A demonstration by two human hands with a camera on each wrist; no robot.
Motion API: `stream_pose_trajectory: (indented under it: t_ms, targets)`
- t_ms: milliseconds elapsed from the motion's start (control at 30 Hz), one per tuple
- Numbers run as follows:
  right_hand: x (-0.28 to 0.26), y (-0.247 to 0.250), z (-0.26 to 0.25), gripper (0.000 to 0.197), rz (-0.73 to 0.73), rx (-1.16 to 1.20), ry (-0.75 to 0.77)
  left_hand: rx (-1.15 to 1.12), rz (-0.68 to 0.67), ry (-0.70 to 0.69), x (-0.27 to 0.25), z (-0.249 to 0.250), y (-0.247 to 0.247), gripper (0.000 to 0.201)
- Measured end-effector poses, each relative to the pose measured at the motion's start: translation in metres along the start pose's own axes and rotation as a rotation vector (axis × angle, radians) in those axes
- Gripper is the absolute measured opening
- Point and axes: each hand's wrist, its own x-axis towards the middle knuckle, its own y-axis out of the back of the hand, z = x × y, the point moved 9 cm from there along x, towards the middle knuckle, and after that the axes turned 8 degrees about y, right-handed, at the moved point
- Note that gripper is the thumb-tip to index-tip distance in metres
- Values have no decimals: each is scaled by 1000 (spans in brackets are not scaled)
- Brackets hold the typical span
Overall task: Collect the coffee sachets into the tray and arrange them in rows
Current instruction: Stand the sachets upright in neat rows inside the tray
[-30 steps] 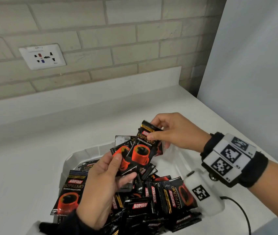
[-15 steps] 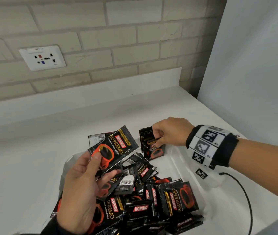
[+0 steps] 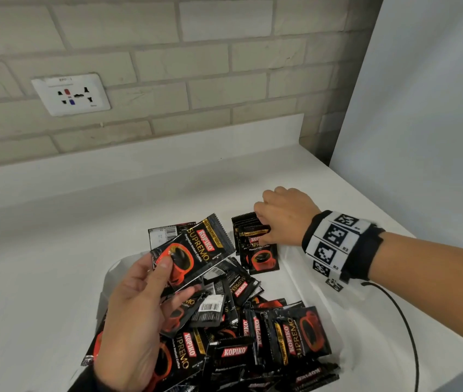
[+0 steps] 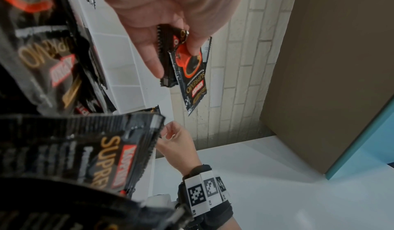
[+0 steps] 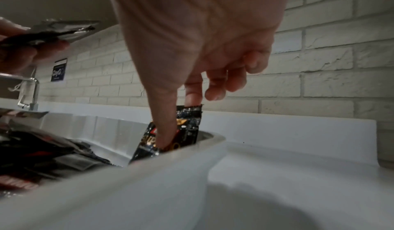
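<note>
A white tray [image 3: 295,268] on the counter holds a loose pile of black Kopiko sachets [image 3: 253,335]. My left hand [image 3: 175,278] hovers over the tray's left side and grips a few sachets. The top one [image 3: 196,250] faces up; in the left wrist view it [image 4: 193,75] hangs from my fingers [image 4: 153,60]. My right hand [image 3: 263,224] is at the tray's far right corner. It pinches one sachet [image 3: 258,250] by the top, against a small upright stack. In the right wrist view my thumb and index finger hold this sachet [image 5: 187,129] behind the tray rim [image 5: 170,162].
A brick wall with a white socket plate [image 3: 70,94] runs along the back. A grey panel [image 3: 422,108] closes off the right side. A black cable [image 3: 402,321] trails from my right wrist over the white counter. A metal tap [image 5: 32,90] stands far left.
My right hand took a sachet from the ones in my left hand, carried it to the tray's far right corner and lowered it there. My left hand sank slightly leftward.
</note>
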Motion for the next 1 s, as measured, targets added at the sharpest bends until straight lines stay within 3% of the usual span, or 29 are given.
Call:
stream_pose_trajectory:
  t_ms: [167, 300, 433, 667, 733, 833, 933, 1000]
  targets:
    - [-3, 3, -7, 33, 24, 0, 56, -32, -15, 8, 2, 1, -4, 22]
    - [-2, 7, -10, 30, 51, 5, 74, -47, -67, -1, 0, 1, -12, 63]
    - [-2, 9, -14, 30, 76, -8, 90, -81, -72, -8, 0, 2, -13, 64]
    - [-4, 9, -11, 39, 100, -40, 57, -42, -65, -50, 1, 1, -5, 90]
    - [-5, 11, -8, 44, 106, -29, 36, -24, -67, -51, 1, 0, -7, 80]
    - [-13, 24, 0, 42, 177, 101, -43, -58, -78, -21, 0, -3, -9, 43]
    - [-29, 36, 6, 33, 246, 532, -158, -49, -72, 5, 1, -4, -13, 30]
    - [-34, 33, -5, 19, 223, 864, -150, -68, -80, 19, 2, -5, -18, 23]
